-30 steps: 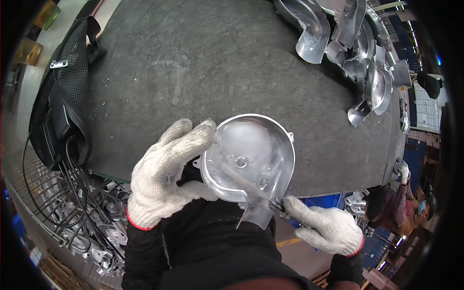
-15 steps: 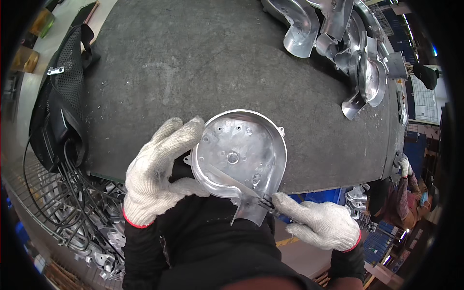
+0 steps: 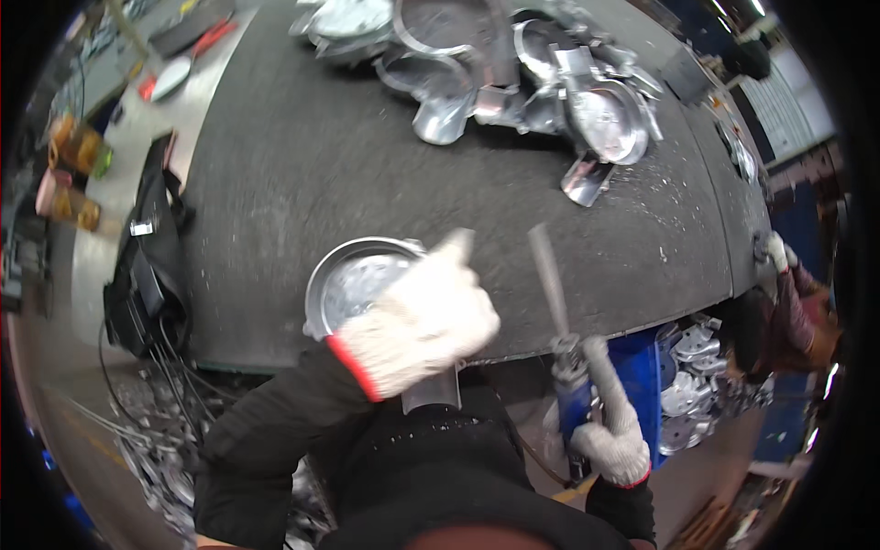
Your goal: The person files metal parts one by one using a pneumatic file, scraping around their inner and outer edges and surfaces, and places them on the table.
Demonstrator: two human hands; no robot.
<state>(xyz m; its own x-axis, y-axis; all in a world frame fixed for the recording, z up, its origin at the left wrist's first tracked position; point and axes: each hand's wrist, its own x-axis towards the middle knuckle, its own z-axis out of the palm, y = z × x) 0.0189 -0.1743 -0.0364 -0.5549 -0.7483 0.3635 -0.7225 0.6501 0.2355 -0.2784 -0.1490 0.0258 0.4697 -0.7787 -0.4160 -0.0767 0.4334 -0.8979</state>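
A round silver metal housing [image 3: 341,282] with a raised rim lies at the table's near edge. Its spout [image 3: 431,392] points toward me past that edge. My left hand [image 3: 423,312], in a white glove with a red cuff, reaches across the housing and hides much of it. Motion smears its fingers, so their grip cannot be made out. Off to the right, my gloved right hand [image 3: 612,435] is closed round a blue-bodied handheld power file [image 3: 574,403]. The tool's long thin blade [image 3: 550,282] points away from me, apart from the housing, and is blurred.
Several similar metal castings [image 3: 610,119] are piled on the far side of the dark table mat [image 3: 275,165]. A black mesh bag [image 3: 137,284] with cables hangs at the left. Below the right edge stands a blue bin [image 3: 647,367] beside metal parts. A co-worker [image 3: 807,302] is at far right.
The power file has come out of the housing and swung upright to the right with my right hand. My left hand has moved from the housing's left side across it. The view has shifted.
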